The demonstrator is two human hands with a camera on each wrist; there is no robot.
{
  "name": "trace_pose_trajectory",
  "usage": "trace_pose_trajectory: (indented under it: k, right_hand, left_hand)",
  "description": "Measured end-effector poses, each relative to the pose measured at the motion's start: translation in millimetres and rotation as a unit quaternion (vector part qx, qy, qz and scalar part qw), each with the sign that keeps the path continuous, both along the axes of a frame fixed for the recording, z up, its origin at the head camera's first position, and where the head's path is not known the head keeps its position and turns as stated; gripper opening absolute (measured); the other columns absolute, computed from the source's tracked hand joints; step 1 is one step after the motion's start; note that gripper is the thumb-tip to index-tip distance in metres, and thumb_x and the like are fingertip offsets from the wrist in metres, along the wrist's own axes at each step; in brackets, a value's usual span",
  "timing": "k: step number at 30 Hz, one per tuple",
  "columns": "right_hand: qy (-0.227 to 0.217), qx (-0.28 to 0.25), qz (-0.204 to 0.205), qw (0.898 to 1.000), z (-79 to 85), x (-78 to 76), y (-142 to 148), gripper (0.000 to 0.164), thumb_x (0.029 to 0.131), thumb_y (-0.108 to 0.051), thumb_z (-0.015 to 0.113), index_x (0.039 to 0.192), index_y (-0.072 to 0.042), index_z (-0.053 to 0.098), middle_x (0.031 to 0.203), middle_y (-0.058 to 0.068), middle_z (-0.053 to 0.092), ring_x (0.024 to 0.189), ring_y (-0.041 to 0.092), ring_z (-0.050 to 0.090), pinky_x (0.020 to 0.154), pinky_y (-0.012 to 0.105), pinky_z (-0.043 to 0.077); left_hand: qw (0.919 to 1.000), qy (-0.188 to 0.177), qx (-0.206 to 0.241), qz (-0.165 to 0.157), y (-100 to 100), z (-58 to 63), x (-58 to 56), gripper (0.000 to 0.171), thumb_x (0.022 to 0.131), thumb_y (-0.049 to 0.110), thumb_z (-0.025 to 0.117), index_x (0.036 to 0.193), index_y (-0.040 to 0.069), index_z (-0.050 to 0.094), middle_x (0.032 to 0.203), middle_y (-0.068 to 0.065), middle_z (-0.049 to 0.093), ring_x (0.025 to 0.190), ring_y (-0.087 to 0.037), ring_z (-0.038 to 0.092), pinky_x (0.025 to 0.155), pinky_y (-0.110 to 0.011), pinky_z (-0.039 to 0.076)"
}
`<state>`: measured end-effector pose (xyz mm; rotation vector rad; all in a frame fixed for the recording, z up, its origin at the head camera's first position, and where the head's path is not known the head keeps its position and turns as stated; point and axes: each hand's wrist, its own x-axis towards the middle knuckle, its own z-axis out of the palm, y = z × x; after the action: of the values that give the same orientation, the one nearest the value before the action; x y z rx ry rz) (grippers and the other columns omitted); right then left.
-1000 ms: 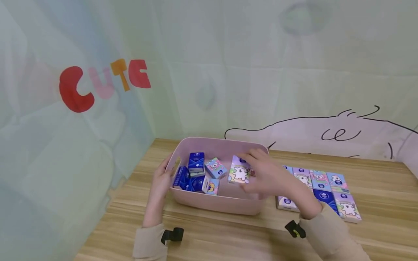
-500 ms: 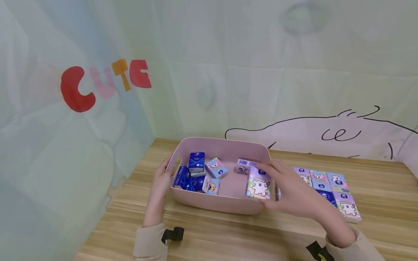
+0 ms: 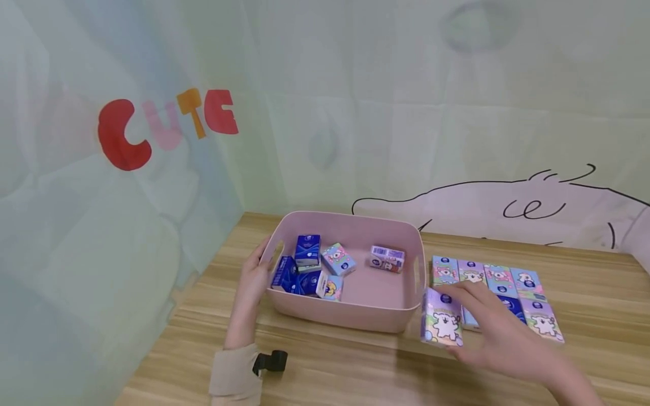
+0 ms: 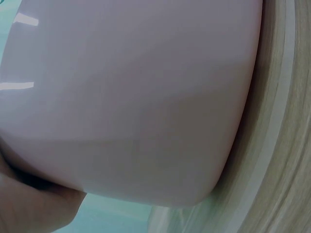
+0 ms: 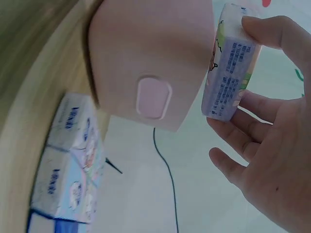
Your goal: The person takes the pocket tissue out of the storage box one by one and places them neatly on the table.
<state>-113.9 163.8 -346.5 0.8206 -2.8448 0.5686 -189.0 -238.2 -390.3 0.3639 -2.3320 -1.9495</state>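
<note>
A pink plastic storage bin (image 3: 345, 316) stands on the table. My left hand (image 3: 252, 282) grips its left end at the handle hole; in the left wrist view part of that hand (image 4: 36, 206) shows against the bin wall (image 4: 146, 97). Just outside the bin's right end, my right hand (image 3: 500, 332) pinches a purple tissue pack (image 3: 443, 318) with a white cartoon dog. The right wrist view shows thumb and fingers of this hand (image 5: 277, 145) on opposite ends of the pack (image 5: 231, 63). Held up, it overlaps the front left of the packs laid on the table.
Inside the bin lie blue tissue packs (image 3: 307, 250), blue-and-pink cartoon packs (image 3: 338, 259) and a purple pack (image 3: 387, 259) on its side. Right of the bin, several packs (image 3: 500, 279) form neat rows. A printed cloth backdrop (image 3: 325, 113) rises behind the table (image 3: 345, 366).
My right hand has carried the purple tissue pack from inside the bin rightward over its right rim. A purple pack on its side in the bin has come into sight. My left hand stays put.
</note>
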Motion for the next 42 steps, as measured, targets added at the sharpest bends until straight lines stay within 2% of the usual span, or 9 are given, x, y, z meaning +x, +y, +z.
trace_pose_trajectory:
  k: [5,9,12,19,22,27,34,42]
  right_hand:
    - [-0.001,0.007,-0.008,1.000,-15.5,6.5,13,0.088,0.063,-0.037,0.087,0.140,-0.030,0.045,0.131,-0.010,0.049,0.119,0.015,0.049,0.093,0.049,0.050]
    - [-0.024,-0.003,-0.012,1.000,-29.0,7.3,21,0.085,0.064,-0.039,0.086,0.138,-0.027,0.047,0.136,0.000,0.049,0.124,0.029,0.049,0.094,0.059,0.047]
    - [-0.031,-0.008,-0.011,0.999,-38.9,6.7,24,0.085,0.062,-0.034,0.088,0.137,-0.023,0.050,0.135,0.005,0.050,0.124,0.034,0.048,0.093,0.062,0.045]
    - [-0.032,0.034,-0.020,0.999,-56.9,4.3,25,0.085,0.060,-0.038,0.087,0.135,-0.020,0.051,0.127,0.000,0.054,0.119,0.026,0.052,0.097,0.057,0.046]
    - [-0.037,0.040,-0.022,0.998,-62.0,4.2,25,0.084,0.061,-0.037,0.087,0.135,-0.018,0.051,0.131,0.000,0.052,0.122,0.026,0.050,0.100,0.056,0.044]
    - [-0.071,0.043,-0.027,0.996,-69.0,4.1,24,0.084,0.065,-0.039,0.084,0.138,-0.020,0.047,0.144,0.001,0.043,0.132,0.029,0.041,0.103,0.060,0.040]
    - [-0.099,0.043,-0.035,0.993,-75.6,3.3,24,0.082,0.068,-0.039,0.083,0.139,-0.019,0.047,0.148,0.005,0.041,0.137,0.036,0.037,0.106,0.063,0.036]
    - [-0.088,0.045,-0.027,0.995,-79.5,1.7,25,0.082,0.070,-0.039,0.082,0.141,-0.020,0.045,0.148,0.004,0.040,0.136,0.034,0.039,0.106,0.061,0.038]
  left_hand:
    - [1.0000,0.006,-0.005,-0.004,-1,-0.8,-1.0,0.051,0.099,0.002,0.030,0.150,0.006,0.031,0.158,-0.015,0.026,0.147,-0.033,0.023,0.120,-0.048,0.024]
    - [0.9999,0.011,-0.004,-0.004,-1,-1.2,-1.7,0.051,0.099,0.001,0.030,0.150,0.005,0.030,0.158,-0.015,0.026,0.148,-0.032,0.021,0.120,-0.048,0.022]
    - [0.9999,0.013,-0.002,-0.003,-2,-1.0,-1.8,0.051,0.099,0.002,0.030,0.150,0.005,0.030,0.158,-0.015,0.026,0.148,-0.031,0.021,0.120,-0.048,0.023]
    - [0.9997,0.018,-0.015,-0.004,-2,-1.2,-0.7,0.052,0.098,-0.001,0.030,0.150,0.003,0.030,0.158,-0.017,0.026,0.147,-0.034,0.021,0.120,-0.049,0.022]
    - [0.9995,0.017,-0.028,-0.005,-2,-1.6,-0.8,0.052,0.098,-0.001,0.031,0.150,0.004,0.031,0.158,-0.017,0.027,0.147,-0.035,0.021,0.121,-0.049,0.020]
    - [0.9988,0.017,-0.046,-0.005,-3,-2.7,-1.4,0.051,0.098,-0.001,0.032,0.149,0.003,0.032,0.157,-0.018,0.028,0.146,-0.036,0.023,0.121,-0.050,0.019]
    - [0.9987,0.016,-0.048,-0.004,-2,-2.2,-1.0,0.051,0.098,0.000,0.033,0.149,0.004,0.033,0.156,-0.018,0.029,0.147,-0.036,0.022,0.121,-0.050,0.018]
    - [0.9993,0.015,-0.033,0.002,-2,-2.3,-1.1,0.052,0.097,0.000,0.034,0.149,0.005,0.033,0.157,-0.017,0.029,0.147,-0.035,0.022,0.121,-0.050,0.019]
